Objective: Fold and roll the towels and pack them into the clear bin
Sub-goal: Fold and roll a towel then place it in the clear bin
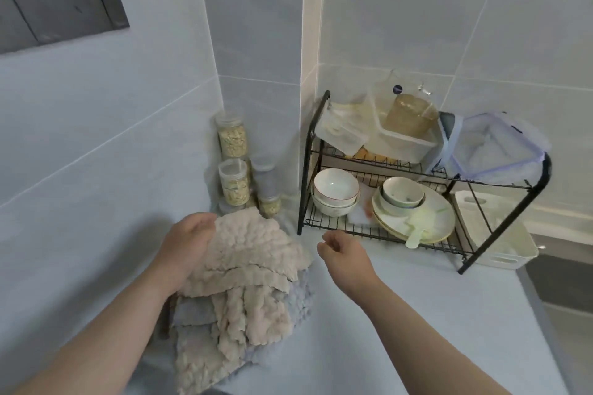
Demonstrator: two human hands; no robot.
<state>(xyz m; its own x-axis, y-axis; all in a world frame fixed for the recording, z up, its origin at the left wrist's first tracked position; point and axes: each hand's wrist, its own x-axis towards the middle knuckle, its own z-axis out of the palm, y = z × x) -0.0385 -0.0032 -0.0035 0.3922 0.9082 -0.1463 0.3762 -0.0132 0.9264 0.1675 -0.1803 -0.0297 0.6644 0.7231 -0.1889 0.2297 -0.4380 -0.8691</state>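
- Left hand [189, 242] grips the beige towel [253, 253]; lifting it could drag the pile [237, 324] below — towels overlap.
- Right hand [345, 253] is loosely curled, empty — reaching toward two o'clock risks knocking the dish rack [313, 151].

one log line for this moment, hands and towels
left hand: gripping beige towel | right hand: empty, hovering beside pile | grey towel: under beige, unfolded | dish rack: behind

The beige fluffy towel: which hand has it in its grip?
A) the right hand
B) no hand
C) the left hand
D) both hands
C: the left hand clasps the top edge of the beige fluffy towel, while the right hand hovers apart, empty.
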